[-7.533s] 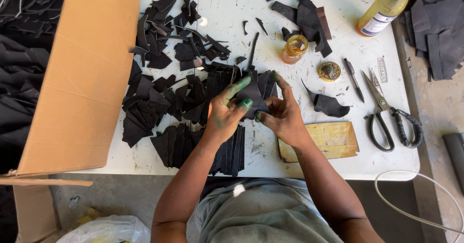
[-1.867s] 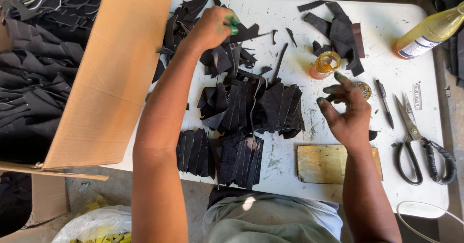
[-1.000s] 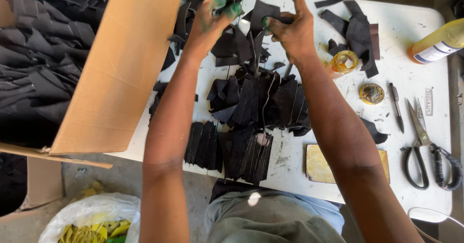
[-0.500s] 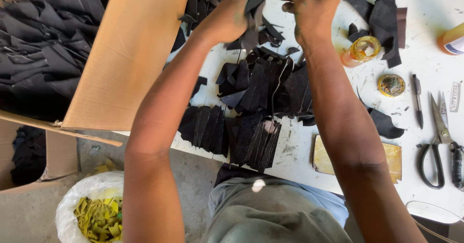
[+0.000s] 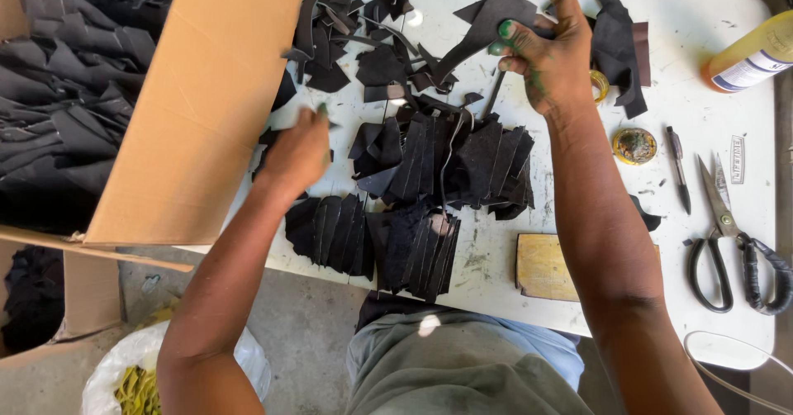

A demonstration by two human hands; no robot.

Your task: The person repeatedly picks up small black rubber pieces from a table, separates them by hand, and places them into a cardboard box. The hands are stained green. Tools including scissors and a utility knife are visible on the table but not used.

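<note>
Black cut piece (image 5: 487, 20): flat, roughly triangular, raised above the far part of the white worktop (image 5: 702, 85), beyond the fanned stack of black pieces (image 5: 462, 163). Long axis slanted, pointed corner toward the far edge of the worktop, lower tail dropping toward the stack. Pinched at its right-hand edge by the right hand (image 5: 553, 56), grip closed on the piece, green-stained fingertips (image 5: 505, 28) pressed on its face.

Left hand (image 5: 299, 152): low over the worktop, left of the stack and just beside the cardboard box flap (image 5: 206, 101). Fingers curled and blurred; closed or holding a scrap, cannot tell. Well apart from the held piece, so right hand the nearer by far, already in contact.

Relative to the stack:
- Nearer the body, two more fanned rows of black pieces (image 5: 372, 241), overlapping, close to the worktop edge.
- Beyond and to the left, loose black offcuts (image 5: 363, 18), scattered and overlapping.
- To the right, a small round tin (image 5: 634, 145), then a pen (image 5: 678, 170), then black-handled scissors (image 5: 731, 241), blades pointing away from the body.
- Right and nearer the body, a worn yellowish block (image 5: 547, 266), partly hidden by the right forearm.
- Far right corner, a yellow bottle (image 5: 747, 56) lying tilted.
- Left, past the flap, an open carton full of black material (image 5: 58, 93).
</note>
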